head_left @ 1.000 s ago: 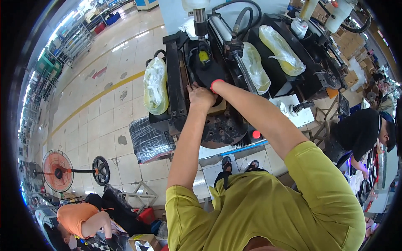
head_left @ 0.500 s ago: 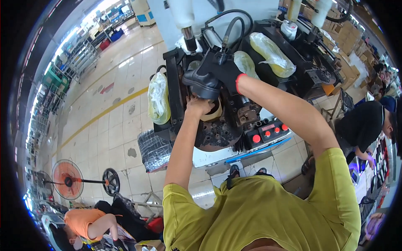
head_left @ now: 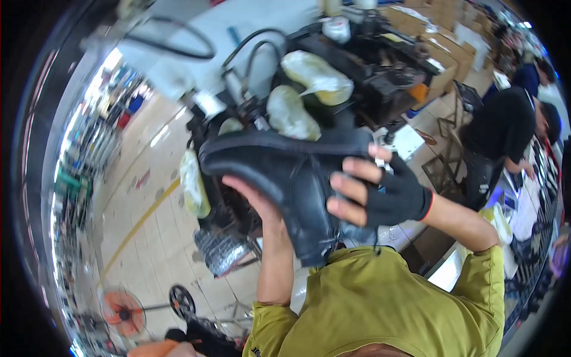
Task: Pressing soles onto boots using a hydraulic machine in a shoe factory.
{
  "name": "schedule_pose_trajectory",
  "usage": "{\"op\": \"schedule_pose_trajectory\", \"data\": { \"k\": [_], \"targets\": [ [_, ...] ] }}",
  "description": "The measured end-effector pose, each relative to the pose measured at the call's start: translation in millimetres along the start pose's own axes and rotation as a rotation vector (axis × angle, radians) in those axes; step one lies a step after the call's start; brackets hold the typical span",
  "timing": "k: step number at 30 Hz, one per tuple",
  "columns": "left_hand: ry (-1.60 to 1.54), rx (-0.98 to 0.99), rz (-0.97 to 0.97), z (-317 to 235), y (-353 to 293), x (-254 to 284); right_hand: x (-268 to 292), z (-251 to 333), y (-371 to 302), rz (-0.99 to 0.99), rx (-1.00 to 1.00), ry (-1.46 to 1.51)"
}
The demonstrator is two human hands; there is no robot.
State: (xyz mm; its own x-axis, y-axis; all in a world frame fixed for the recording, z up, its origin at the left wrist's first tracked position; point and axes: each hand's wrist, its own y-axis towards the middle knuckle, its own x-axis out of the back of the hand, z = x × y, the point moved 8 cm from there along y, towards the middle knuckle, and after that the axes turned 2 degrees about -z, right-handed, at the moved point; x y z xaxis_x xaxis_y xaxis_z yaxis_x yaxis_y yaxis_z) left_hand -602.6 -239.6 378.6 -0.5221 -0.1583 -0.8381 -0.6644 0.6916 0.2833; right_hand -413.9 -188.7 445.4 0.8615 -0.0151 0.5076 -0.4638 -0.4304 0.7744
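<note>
A black leather ankle boot (head_left: 279, 172) lies on its side in the air in front of my chest, its toe to the left. My right hand (head_left: 380, 193), in a black glove that leaves the fingertips bare, grips the boot's shaft. My bare left hand (head_left: 262, 202) holds the foot part from beneath; most of its fingers are hidden behind the leather. Past the boot is a black machine with yellowish plastic-wrapped pads (head_left: 291, 113), partly covered by the boot.
Another wrapped pad (head_left: 319, 77) rests farther back on the machine, and one more (head_left: 194, 184) hangs at its left side. An orange fan (head_left: 124, 312) stands on the floor at lower left. At right, a person in black (head_left: 496, 131) bends over a work table. Cardboard boxes (head_left: 458, 65) are stacked behind.
The boot has come off the machine and been lifted toward me, turned on its side. My right hand has shifted to its shaft, my left to its foot. The view has swung right.
</note>
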Motion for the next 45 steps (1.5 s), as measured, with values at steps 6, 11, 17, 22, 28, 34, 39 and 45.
{"op": "schedule_pose_trajectory", "data": {
  "k": [6, 11, 17, 22, 28, 34, 39, 45],
  "targets": [
    [-0.374, 0.339, 0.432, 133, 8, -72, 96, -13, -84, -0.053, -0.222, -0.206],
    [0.277, 0.133, 0.331, 200, 28, -109, 200, -31, -202, -0.255, -0.971, -0.225],
    [0.628, 0.137, 0.690, 360, -102, -207, 173, 28, -346, -1.090, -1.698, 0.771],
    [0.646, 0.292, 1.300, 432, -270, -223, 268, 127, -425, -1.834, -1.282, 0.508],
    [0.406, 0.662, 1.838, 465, -349, -225, 349, 343, -542, -2.232, -1.533, -0.224],
    [0.666, 0.890, 1.762, 514, -309, -189, 442, 533, -638, -1.518, -1.952, -1.444],
    [0.793, 1.217, 1.750, 544, -312, -146, 459, 680, -639, -1.099, -2.335, -1.983],
    [1.068, 1.182, 1.300, 536, -233, -93, 454, 440, -609, -0.334, -1.876, -2.629]
  ]
}}
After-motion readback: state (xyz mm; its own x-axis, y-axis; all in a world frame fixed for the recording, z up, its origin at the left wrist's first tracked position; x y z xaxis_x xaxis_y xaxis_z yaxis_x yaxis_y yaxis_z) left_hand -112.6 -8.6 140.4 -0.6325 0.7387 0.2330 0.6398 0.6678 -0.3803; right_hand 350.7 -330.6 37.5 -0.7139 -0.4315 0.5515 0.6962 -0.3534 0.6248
